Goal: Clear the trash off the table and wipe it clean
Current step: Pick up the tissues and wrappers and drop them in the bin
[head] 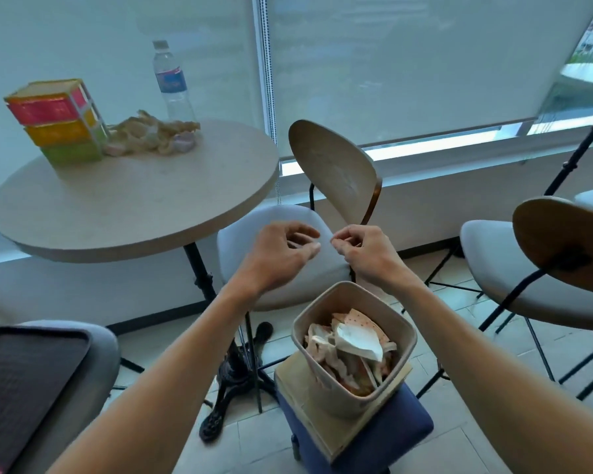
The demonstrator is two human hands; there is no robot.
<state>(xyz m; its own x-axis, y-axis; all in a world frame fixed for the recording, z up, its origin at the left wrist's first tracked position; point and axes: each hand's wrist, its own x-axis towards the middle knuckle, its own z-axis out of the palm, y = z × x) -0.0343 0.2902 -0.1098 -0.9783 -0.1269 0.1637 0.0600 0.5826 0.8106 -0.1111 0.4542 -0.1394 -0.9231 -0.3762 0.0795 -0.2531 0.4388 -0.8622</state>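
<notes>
The bin [355,347] at 6 o'clock already holds wrappers. Above it, the left hand [281,254] and right hand [363,251] hover with fingers loosely curled, holding nothing visible. Farther off at 10 o'clock, crumpled trash [154,136] lies on the surface [134,203] — light, soft (probably best scooped from underneath).

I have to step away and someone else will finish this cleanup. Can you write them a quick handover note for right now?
Left hand and right hand: both above the bin, fingers loosely curled, seemingly holding nothing.
Bin: on a stool, already holding crumpled paper trash.
Table: a pile of crumpled wrappers remains at the far side, beside the stacked coloured boxes and a water bottle.
Done: some trash binned.
Left: bin the remaining wrappers, then wipe the table. No cloth is visible.
</notes>
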